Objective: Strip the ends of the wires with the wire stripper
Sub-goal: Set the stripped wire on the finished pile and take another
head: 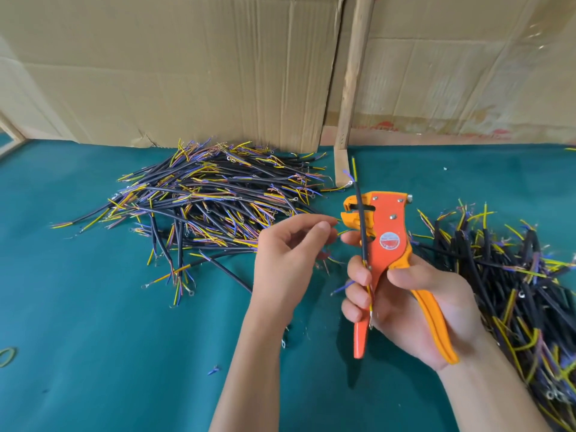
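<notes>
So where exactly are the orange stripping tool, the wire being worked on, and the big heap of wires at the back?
wire stripper (pixel 389 226), head view, on its orange body near the round label.
black wire (pixel 361 219), head view, on its black sheath across the tool's head.
wire pile (pixel 212 201), head view, middle of the heap.

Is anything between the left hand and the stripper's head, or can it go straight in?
Nothing visible blocks it. The left hand sits just left of the wire stripper, open cloth between; the right hand holds the black cable across the stripper's head.
</notes>
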Demonstrator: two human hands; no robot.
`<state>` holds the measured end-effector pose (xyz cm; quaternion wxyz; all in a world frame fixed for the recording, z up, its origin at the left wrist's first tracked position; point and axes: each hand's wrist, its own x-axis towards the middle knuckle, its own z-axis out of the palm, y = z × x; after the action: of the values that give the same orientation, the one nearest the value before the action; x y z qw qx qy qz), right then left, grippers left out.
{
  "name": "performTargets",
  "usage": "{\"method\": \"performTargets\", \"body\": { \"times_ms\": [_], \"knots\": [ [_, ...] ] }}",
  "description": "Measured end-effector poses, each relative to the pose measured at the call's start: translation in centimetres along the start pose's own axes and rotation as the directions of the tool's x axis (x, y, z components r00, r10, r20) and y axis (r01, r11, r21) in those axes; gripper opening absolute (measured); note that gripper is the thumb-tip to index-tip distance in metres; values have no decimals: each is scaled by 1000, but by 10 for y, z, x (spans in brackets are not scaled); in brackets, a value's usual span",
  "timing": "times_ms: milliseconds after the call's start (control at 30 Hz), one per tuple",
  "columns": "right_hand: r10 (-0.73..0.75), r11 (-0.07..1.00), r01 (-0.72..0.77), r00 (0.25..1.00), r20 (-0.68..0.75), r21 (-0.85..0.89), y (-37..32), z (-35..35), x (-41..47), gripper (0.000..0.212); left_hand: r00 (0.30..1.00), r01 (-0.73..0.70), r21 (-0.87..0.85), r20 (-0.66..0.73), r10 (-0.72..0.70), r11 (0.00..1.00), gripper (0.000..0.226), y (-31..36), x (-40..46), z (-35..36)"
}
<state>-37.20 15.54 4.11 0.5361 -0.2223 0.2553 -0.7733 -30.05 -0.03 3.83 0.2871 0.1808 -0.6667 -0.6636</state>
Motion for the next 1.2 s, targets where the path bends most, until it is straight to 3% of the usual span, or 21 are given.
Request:
{"method": "performTargets", "body": {
  "times_ms": [167,333,533,667,967,1200],
  "knots": [
    [144,988,-142,989,33,-55,5,2,0,61,997,73,-190,50,-65,979,29,1,1,1],
    [203,973,-202,979,-2,-111,12,5,0,62,996,58,-318,-42,-75,946,17,0,3,-1],
    [140,985,-147,987,-76,-93,13,3,2,43,970,-73,-351,-242,-15,934,9,5,5,-11],
    [107,991,-115,989,-106,-66,10,-1,1,59,949,-84,-424,-311,-58,902,17,6,6,-16],
    [-11,996,-4,984,-178,-83,9,-4,3,71,846,-130,-450,-516,-138,883,18,3,12,-29],
    [-45,992,19,978,-206,-126,7,2,3,73,837,-174,-465,-535,-119,868,12,2,11,-30]
  ]
}}
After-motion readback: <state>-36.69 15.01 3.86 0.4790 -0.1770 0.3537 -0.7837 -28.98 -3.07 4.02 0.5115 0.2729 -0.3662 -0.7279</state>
